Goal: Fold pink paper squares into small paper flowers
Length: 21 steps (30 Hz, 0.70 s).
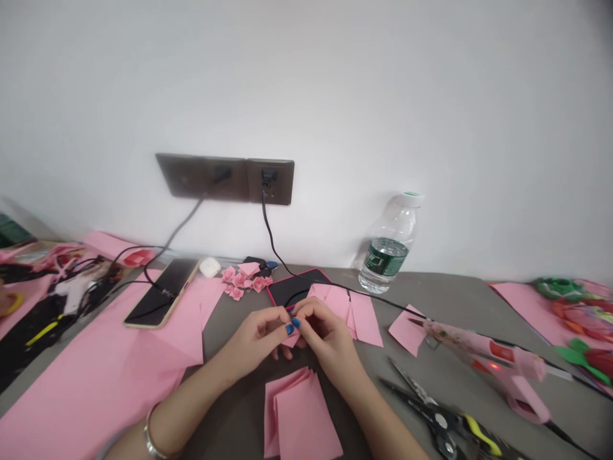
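Note:
My left hand and my right hand meet over the middle of the table, thumbs side by side. Between them they pinch a small piece of pink paper, mostly covered by my fingers. Just below lies a stack of cut pink paper pieces. Past my hands sits a dark tablet-like pad with a pink edge, with more pink paper pieces against its right side. Several small folded pink paper flowers are grouped beyond my left hand.
Large pink sheets and a phone lie left. A water bottle leans at the wall. On the right are a pink glue gun with its red light on and open scissors. A black cable runs from the socket across the table.

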Tool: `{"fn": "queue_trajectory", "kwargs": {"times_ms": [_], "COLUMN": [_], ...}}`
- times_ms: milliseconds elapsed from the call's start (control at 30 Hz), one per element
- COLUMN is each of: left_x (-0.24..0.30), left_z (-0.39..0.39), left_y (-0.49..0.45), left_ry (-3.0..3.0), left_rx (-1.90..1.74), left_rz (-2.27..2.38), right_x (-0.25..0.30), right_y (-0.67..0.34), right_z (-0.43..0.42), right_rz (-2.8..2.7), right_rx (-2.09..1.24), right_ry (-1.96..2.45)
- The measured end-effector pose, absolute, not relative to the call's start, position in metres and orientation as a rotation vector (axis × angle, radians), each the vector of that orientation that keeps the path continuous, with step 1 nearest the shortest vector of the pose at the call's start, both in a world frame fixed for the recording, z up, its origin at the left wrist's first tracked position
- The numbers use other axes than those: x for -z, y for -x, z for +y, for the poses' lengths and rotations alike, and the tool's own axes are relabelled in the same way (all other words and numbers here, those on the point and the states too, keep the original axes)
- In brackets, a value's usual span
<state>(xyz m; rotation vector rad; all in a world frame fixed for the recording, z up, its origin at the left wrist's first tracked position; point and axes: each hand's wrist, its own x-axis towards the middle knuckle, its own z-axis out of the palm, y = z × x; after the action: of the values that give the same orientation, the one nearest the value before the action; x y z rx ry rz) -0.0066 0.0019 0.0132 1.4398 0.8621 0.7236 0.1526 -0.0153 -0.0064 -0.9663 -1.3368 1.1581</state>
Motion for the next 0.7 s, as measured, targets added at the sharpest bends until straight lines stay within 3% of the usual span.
{"fn": "queue_trajectory", "kwargs": {"times_ms": [233, 500, 700], "left_x": [-0.0108, -0.0074, -0.0075], "left_z": [0.0012, 0.0063, 0.0049], "left_y": [0.0048, 0.0059, 0.0051], "left_ry": [-1.404, -1.265, -1.266], "left_rx": [-0.778, -0.937, -0.968], "left_rz": [0.905, 1.081, 1.043], "right_x": [0.0069, 0.0046, 0.0071], "right_y": [-0.1526, -0.1531, -0.1475], "right_z": [-0.014, -0.0201, -0.0234], "right_rz": [-1.283, -1.506, -1.635], "right_rx": [-1.153, -0.654, -0.661], "right_ry": [0.977, 1.089, 1.181]}}
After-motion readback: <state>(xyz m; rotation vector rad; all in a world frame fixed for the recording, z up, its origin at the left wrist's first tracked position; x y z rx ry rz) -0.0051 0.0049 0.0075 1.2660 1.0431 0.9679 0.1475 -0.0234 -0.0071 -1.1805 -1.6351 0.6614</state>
